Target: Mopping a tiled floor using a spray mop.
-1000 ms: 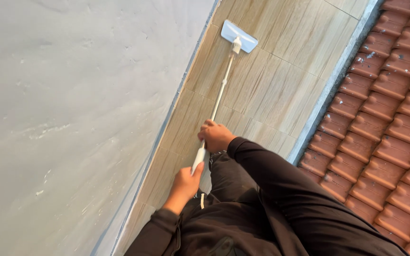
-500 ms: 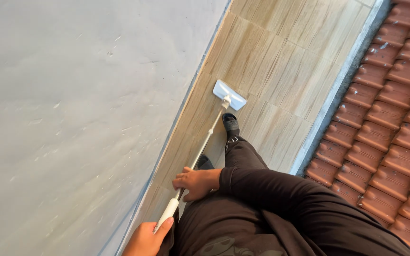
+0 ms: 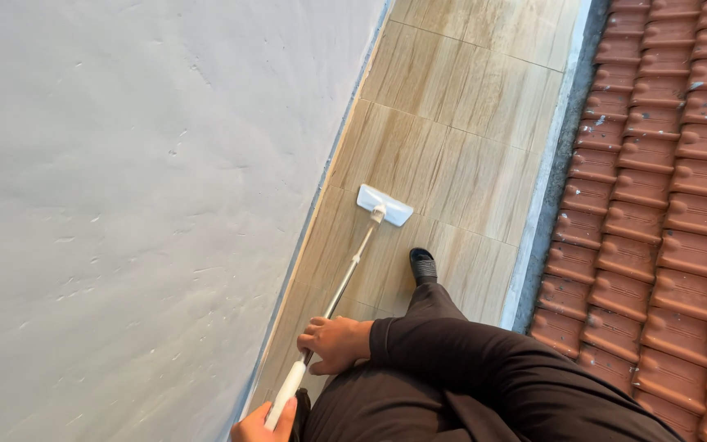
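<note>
The flat white mop head (image 3: pixel 385 205) has been drawn back along the wood-look floor tiles (image 3: pixel 468 123); a second ago it lay far out ahead, and now it sits just in front of the black shoe (image 3: pixel 423 266), which has stepped into sight. The right hand (image 3: pixel 335 344) has come lower on the pole (image 3: pixel 345 282), and the left hand (image 3: pixel 262 421) has pulled back to the bottom edge of view, half cut off.

House rooftop walkway: tiled floor (image 3: pixel 468 139), clay roof tiles (image 3: pixel 664 188).
</note>
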